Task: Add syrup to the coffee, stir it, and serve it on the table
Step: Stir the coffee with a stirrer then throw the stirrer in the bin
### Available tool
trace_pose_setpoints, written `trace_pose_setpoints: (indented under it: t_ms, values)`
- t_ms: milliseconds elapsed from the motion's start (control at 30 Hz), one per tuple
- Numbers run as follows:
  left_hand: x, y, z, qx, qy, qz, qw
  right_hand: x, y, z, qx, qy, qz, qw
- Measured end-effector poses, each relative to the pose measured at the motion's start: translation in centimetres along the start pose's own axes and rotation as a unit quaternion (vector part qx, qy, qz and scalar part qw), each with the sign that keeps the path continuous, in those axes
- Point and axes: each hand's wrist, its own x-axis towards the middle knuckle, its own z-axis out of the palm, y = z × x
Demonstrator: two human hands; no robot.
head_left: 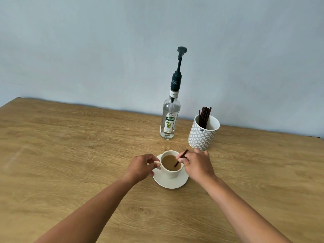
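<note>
A white cup (171,173) of milky coffee (169,163) stands on a white saucer (172,183) in the middle of the wooden table (70,146). My left hand (142,166) pinches the cup's handle on its left side. My right hand (197,164) holds a dark brown stir stick (181,157) whose lower end dips into the coffee. Behind the cup stands a clear syrup bottle (169,120) with a dark green pump (179,67), upright and untouched.
A white patterned mug (202,133) holding several dark stir sticks (205,116) stands right of the bottle, just behind my right hand. A pale blue wall (105,50) runs along the table's far edge.
</note>
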Motion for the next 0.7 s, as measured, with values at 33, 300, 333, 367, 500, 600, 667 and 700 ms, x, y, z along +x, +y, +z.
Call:
trace_pose_setpoints:
  t_ms: [33,300,333,367,500,600,667,700]
  values:
    - [0.0,0.0,0.0,0.001,0.001,0.0,1.0,-0.2,-0.1,0.2,0.019,-0.009,-0.006,1.0]
    - [0.0,0.1,-0.1,0.008,-0.002,0.001,1.0,0.3,-0.9,0.4,0.009,0.011,-0.002,1.0]
    - [0.0,0.1,-0.1,0.01,-0.003,0.001,1.0,0.3,-0.7,0.2,-0.007,0.019,0.001,1.0]
    - [0.0,0.1,-0.1,0.012,-0.003,0.002,1.0,0.2,-0.4,0.0,-0.019,0.026,0.001,0.999]
    - [0.0,0.1,-0.1,0.015,-0.002,0.007,1.0,-0.3,-0.2,0.1,0.019,0.004,-0.011,1.0]
    - [0.0,0.1,-0.1,0.016,-0.005,0.009,1.0,-0.4,-1.0,0.6,0.066,-0.022,-0.024,0.997]
    - [0.0,0.1,-0.1,0.018,-0.007,0.01,1.0,-0.2,-1.3,0.7,0.067,-0.011,-0.024,0.997]
    - [0.0,0.1,-0.1,0.018,-0.008,0.011,1.0,-0.1,-1.4,0.7,0.062,0.0,-0.018,0.998]
